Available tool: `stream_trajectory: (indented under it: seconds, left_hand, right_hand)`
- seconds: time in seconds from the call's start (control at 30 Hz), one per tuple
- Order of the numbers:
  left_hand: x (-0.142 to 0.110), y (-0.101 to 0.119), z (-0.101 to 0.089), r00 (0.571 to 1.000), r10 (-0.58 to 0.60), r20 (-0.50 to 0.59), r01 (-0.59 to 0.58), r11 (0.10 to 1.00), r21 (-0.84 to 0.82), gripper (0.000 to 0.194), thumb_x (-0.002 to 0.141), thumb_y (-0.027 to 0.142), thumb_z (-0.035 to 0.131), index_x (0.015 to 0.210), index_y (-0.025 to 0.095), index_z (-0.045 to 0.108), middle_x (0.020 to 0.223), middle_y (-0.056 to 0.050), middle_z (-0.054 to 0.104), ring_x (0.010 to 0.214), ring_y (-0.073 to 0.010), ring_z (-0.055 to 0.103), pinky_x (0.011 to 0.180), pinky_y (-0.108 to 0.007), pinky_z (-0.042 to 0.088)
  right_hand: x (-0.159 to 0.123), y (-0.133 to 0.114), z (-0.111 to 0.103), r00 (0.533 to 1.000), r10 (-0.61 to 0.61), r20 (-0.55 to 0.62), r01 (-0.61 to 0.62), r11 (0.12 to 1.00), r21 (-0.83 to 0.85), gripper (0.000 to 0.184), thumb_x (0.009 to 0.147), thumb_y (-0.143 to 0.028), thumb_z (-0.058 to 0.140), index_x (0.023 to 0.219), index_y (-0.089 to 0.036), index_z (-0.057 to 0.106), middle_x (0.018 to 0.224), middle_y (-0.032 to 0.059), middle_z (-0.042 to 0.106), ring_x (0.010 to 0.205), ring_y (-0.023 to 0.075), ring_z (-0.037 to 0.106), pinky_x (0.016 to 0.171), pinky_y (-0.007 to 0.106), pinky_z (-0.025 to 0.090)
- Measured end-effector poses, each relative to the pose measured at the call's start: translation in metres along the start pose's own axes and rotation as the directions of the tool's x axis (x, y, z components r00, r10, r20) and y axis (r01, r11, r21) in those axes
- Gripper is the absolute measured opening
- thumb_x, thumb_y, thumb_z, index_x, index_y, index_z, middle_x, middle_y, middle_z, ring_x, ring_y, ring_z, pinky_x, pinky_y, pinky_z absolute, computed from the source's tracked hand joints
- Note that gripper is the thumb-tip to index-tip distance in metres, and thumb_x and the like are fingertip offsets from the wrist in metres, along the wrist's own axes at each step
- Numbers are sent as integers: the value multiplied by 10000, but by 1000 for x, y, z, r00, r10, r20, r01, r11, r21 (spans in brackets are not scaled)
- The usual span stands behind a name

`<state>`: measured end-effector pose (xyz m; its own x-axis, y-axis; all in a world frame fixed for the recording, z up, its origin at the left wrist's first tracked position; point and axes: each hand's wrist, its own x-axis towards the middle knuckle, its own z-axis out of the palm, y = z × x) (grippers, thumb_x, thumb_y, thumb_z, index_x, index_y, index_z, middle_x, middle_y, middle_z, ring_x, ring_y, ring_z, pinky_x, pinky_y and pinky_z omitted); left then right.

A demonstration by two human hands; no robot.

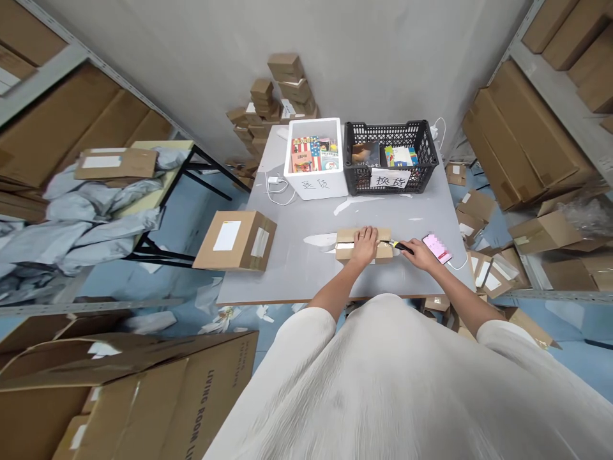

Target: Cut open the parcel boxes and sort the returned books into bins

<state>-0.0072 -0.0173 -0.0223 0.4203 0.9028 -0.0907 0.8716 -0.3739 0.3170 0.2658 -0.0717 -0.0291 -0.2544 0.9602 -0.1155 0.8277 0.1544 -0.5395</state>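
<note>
A small cardboard box (345, 237) lies on the grey table (297, 281) in front of me, a pale strip running along its top. My left hand (365, 244) rests flat on the box with its fingers stretched over the top. In my right hand (419, 254) is a utility knife (402, 246) with a black and yellow handle. Its tip points left at the right end of the box, by the seam; whether the blade is in the cardboard is too small to tell. A phone with a pink screen (437, 248) lies just right of my right hand.
A white foam box (318, 186) and a black plastic crate (352, 176), both with books inside, stand at the table's back. A larger carton (230, 243) sits at the left edge. Shelves with cartons flank both sides; an open big carton (205, 396) stands lower left.
</note>
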Motion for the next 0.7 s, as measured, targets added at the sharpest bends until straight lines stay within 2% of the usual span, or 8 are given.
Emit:
stream_trajectory:
  seconds: [0.2, 0.4, 0.53, 0.7]
  left_hand:
    - [0, -3, 7, 1000, 10, -25, -11, 1000, -15, 683, 1108, 356, 411, 1775, 244, 313, 1798, -172, 415, 1699, -339, 295, 1365, -543, 181]
    - [1, -5, 14, 996, 9, -84, -9, 1000, 2, 624, 1133, 338, 330, 1728, 175, 424, 1762, -186, 479, 1673, -345, 361, 1353, -541, 236]
    - [1, -10, 17, 993, 21, -114, -23, 1000, -16, 613, 1125, 332, 364, 1715, 196, 457, 1725, -180, 530, 1653, -348, 402, 1341, -546, 266]
    - [0, -12, 17, 994, 0, -107, -9, 996, -84, 602, 1114, 357, 414, 1679, 166, 490, 1754, -188, 485, 1678, -339, 365, 1364, -533, 232]
  right_hand:
    - [-6, 7, 4, 999, 18, -50, -19, 1000, -24, 506, 1099, -451, 551, 1551, -278, 698, 1224, 144, 701, 1185, 343, 668, 1068, 429, 520]
    - [-9, 22, 9, 989, 1, -148, -15, 996, -92, 485, 1088, -444, 543, 1505, -263, 713, 1214, 149, 715, 1155, 356, 666, 1008, 461, 539]
    - [0, 38, 6, 958, 108, -267, -127, 990, -58, 502, 1063, -431, 542, 1496, -233, 701, 1250, 167, 719, 1188, 374, 659, 1025, 496, 552]
    - [6, 49, 7, 929, 290, -228, -299, 954, -7, 501, 990, -342, 592, 1455, -193, 704, 1308, 178, 721, 1232, 368, 669, 1044, 469, 557]
